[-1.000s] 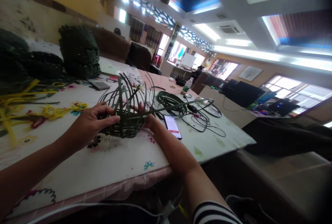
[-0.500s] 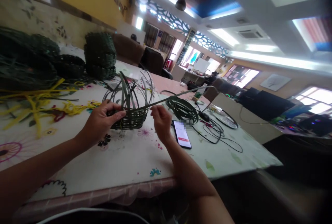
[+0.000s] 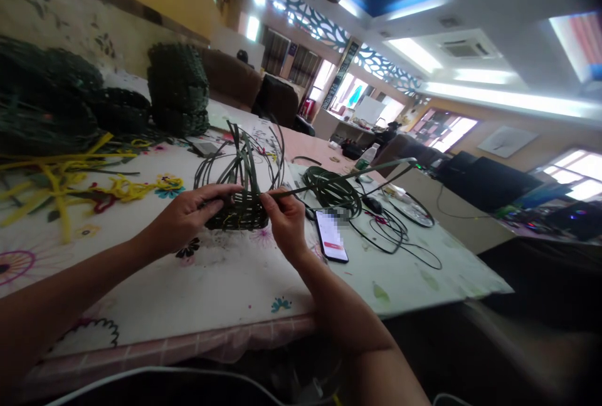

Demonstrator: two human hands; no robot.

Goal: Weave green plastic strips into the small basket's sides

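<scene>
My left hand (image 3: pixel 188 214) clamps the half-woven dark green strip basket (image 3: pixel 237 208) steady; my right hand (image 3: pixel 285 221) pinches its long loose green strip (image 3: pixel 338 179) taut.

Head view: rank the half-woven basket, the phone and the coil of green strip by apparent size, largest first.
1. half-woven basket, upright strips included.
2. coil of green strip.
3. phone.
The coil lies farther from the camera, so its gap to the basket is unsure.

One head-worn view, tilted, forward and down, close over the worktop (image 3: pixel 226 293), room beyond.
</scene>
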